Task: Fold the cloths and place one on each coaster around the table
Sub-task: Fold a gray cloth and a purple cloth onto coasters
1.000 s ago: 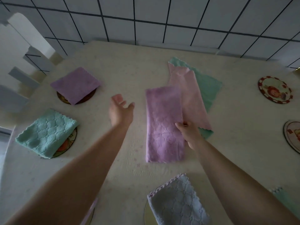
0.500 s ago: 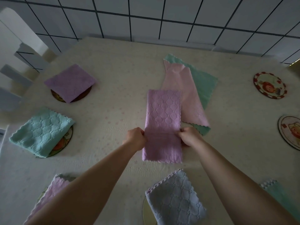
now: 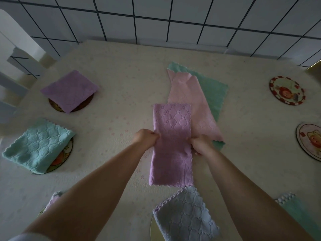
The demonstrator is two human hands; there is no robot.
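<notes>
Both hands kept pinching one purple cloth [image 3: 172,145]: left hand [image 3: 145,139], right hand [image 3: 200,145]; two coasters bare.

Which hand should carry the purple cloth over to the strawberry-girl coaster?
Probably the right hand: it already pinches the purple cloth and is nearer the bare coaster on the right. The left hand would cross over.

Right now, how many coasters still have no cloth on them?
2, both along the right side: the red-rimmed coaster further back and the pale coaster nearer, cut off by the frame edge. More may lie out of view.
</notes>
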